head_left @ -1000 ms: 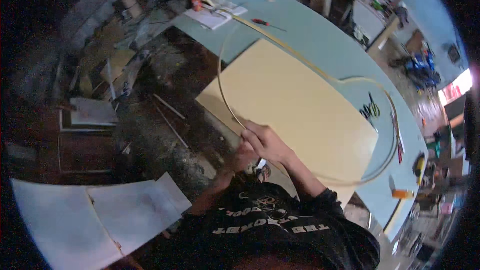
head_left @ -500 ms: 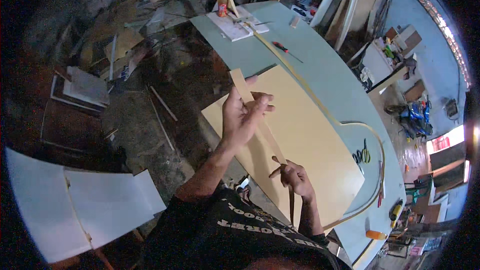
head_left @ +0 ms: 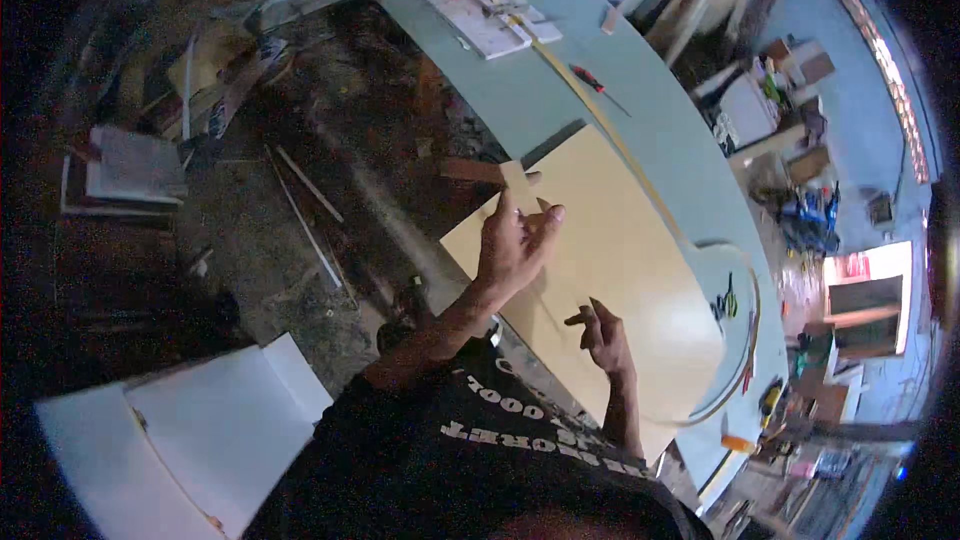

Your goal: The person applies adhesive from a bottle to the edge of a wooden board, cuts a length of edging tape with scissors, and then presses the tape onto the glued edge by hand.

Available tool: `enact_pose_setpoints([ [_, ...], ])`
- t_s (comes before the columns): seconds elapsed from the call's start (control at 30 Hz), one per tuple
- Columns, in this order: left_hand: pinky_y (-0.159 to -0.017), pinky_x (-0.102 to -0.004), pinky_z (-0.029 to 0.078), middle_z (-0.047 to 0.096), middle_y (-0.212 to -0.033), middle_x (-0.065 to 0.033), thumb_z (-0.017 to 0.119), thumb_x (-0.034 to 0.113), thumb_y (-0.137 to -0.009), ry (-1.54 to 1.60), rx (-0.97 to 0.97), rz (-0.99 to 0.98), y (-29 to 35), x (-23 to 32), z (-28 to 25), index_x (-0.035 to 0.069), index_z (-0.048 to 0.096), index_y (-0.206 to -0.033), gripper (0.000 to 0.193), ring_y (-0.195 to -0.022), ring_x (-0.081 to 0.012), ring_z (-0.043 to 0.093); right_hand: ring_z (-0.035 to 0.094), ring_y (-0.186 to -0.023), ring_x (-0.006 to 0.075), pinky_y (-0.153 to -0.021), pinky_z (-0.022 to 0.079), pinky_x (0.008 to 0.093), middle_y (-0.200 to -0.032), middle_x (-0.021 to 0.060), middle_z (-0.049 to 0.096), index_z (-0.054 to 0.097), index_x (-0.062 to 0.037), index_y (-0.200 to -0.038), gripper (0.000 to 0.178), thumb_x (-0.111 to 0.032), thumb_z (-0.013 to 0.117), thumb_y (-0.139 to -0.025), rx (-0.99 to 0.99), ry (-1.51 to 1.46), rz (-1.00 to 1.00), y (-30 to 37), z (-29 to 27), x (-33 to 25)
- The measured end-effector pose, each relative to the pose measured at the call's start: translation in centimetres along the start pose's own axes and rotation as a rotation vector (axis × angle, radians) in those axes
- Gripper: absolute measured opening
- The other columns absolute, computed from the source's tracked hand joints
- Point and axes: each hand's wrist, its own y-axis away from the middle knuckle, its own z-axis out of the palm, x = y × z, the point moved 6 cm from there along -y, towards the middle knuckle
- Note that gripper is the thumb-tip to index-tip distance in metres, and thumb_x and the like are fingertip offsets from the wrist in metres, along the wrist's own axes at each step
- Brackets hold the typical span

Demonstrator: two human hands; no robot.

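My left hand [head_left: 512, 248] is closed, palm turned up, around a thin, flat beige edging strip [head_left: 514, 176] whose end sticks out past the fingers. It is over the left part of a cream rectangular panel [head_left: 650, 280]. My right hand [head_left: 606, 336] is nearer me and to the right, above the same panel, its fingers curled with one pointing out. Between the hands the strip blends into the panel's colour, and the right hand's grip on it shows poorly. A long edging strip [head_left: 622, 148] runs along the table and loops round at the right.
The panel lies on a pale green table [head_left: 480, 110]. On it are a red-handled screwdriver [head_left: 588, 78], scissors [head_left: 728, 298], an orange bottle [head_left: 738, 444] and, at the far end, a white board [head_left: 478, 32]. White panels [head_left: 215, 440] stand at lower left.
My view has shifted, so the table sits differently in the picture. My hands have come closer together, and the strip between them, broad side visible before, is now hard to see.
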Motion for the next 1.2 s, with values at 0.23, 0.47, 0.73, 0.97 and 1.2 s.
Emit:
enact_pose_setpoints([
  [0.23, -0.068, -0.028, 0.055, 0.061, -0.107, -0.0113, 0.063, 0.015, -0.094, 0.013, 0.171, -0.104, -1.2, -3.1, -5.4, 0.002, 0.039, -0.134, 0.048, -0.08, -0.0157, 0.063, 0.069, -0.088, 0.0317, -0.078, 0.055, 0.0378, -0.105, 0.0147, 0.07, 0.058, -0.0078, -0.125, 0.036, -0.025, 0.06, -0.093, 0.138, 0.173, 0.15, -3.0, 3.7, 2.1],
  [0.47, -0.064, -0.0292, 0.044, 0.051, -0.084, -0.0023, 0.06, 0.017, -0.092, 0.129, 0.267, -0.308, -2.8, -6.0, -5.1, 0.013, 0.047, -0.132, 0.042, -0.071, -0.0108, 0.046, 0.067, -0.09, 0.0324, -0.079, 0.053, 0.043, -0.098, 0.0163, 0.07, 0.061, -0.006, -0.119, 0.043, -0.04, 0.059, -0.093, 0.352, 0.211, 0.237, -1.4, 0.4, 3.1],
  [0.73, -0.058, -0.0263, 0.033, 0.041, -0.077, 0.0039, 0.053, 0.021, -0.093, 0.131, 0.322, -0.208, -6.0, -4.8, 0.0, 0.016, 0.043, -0.137, 0.045, -0.061, -0.0089, 0.036, 0.064, -0.099, 0.0318, -0.086, 0.052, 0.042, -0.111, 0.0175, 0.065, 0.062, -0.0041, -0.118, 0.044, -0.036, 0.066, -0.088, 0.578, 0.148, 0.017, 3.0, -6.5, 10.1],
  [0.97, -0.049, -0.0232, 0.024, 0.036, -0.076, 0.0036, 0.048, 0.034, -0.096, -0.025, 0.259, -0.072, -3.3, -5.4, 5.1, 0.018, 0.033, -0.144, 0.053, -0.053, -0.0077, 0.027, 0.066, -0.084, 0.022, -0.076, 0.054, 0.036, -0.098, 0.0125, 0.069, 0.062, -0.0064, -0.118, 0.037, -0.027, 0.065, -0.087, 0.674, 0.06, 0.197, 5.7, -22.6, 25.5],
  [1.2, -0.044, -0.0234, 0.026, 0.042, -0.08, 0.0027, 0.046, 0.042, -0.1, -0.249, 0.372, -0.115, -1.0, -4.2, 5.3, 0.017, 0.043, -0.133, 0.041, -0.052, -0.0073, 0.029, 0.068, -0.085, 0.0229, -0.079, 0.052, 0.0354, -0.092, 0.017, 0.071, 0.066, -0.0018, -0.11, 0.028, -0.015, 0.059, -0.086, 1.118, 0.273, 0.345, 7.2, -43.0, 41.8],
])
